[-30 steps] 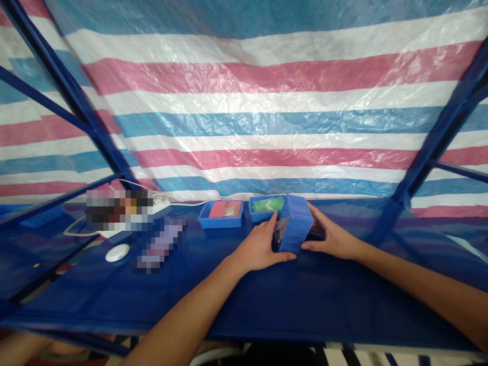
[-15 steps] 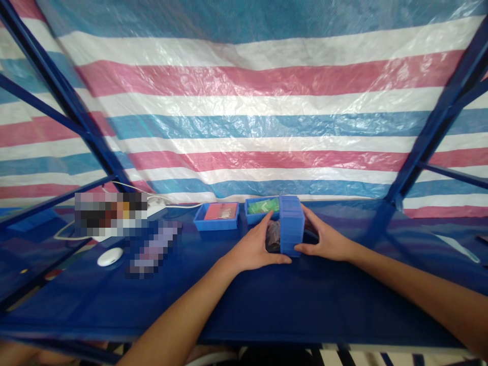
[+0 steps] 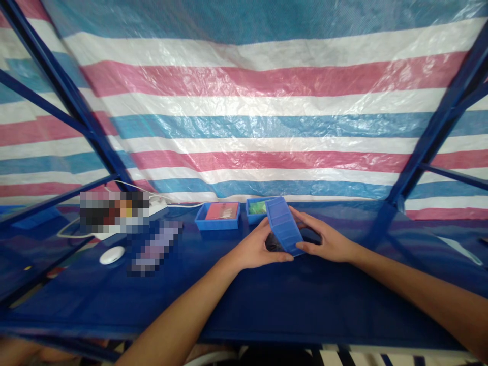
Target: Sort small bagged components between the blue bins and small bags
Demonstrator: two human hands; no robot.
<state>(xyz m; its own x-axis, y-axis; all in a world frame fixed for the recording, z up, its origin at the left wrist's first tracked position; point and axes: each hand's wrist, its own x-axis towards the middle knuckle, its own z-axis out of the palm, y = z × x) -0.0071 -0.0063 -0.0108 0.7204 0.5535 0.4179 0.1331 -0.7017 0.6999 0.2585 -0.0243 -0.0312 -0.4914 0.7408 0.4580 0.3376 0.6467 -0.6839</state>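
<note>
A small blue plastic bin (image 3: 284,226) is tipped over above the tabletop, its ribbed outer face towards me and its top leaning left. My right hand (image 3: 324,239) grips the bin from the right, with the thumb on its lower edge and the fingers behind. On the left, my left hand (image 3: 253,246) curls around dark, shiny contents (image 3: 273,243) that look like a plastic bag, at the bin's left side. Its thumb reaches along the bin's bottom edge. Exactly how far the bag sits inside the bin is hidden by the bin and my fingers.
Behind the left hand stands a blue bin (image 3: 256,207) with green packets, partly covered. Left of it is another blue bin (image 3: 217,224) with pink and silvery items. A white oval object (image 3: 112,255), cables and blurred items lie farther left on the blue table (image 3: 305,305); striped sheeting hangs behind.
The bin has turned from upright on its side to a slant, its top swinging left. It covers more of the green packets. Both hands stay close around it.
</note>
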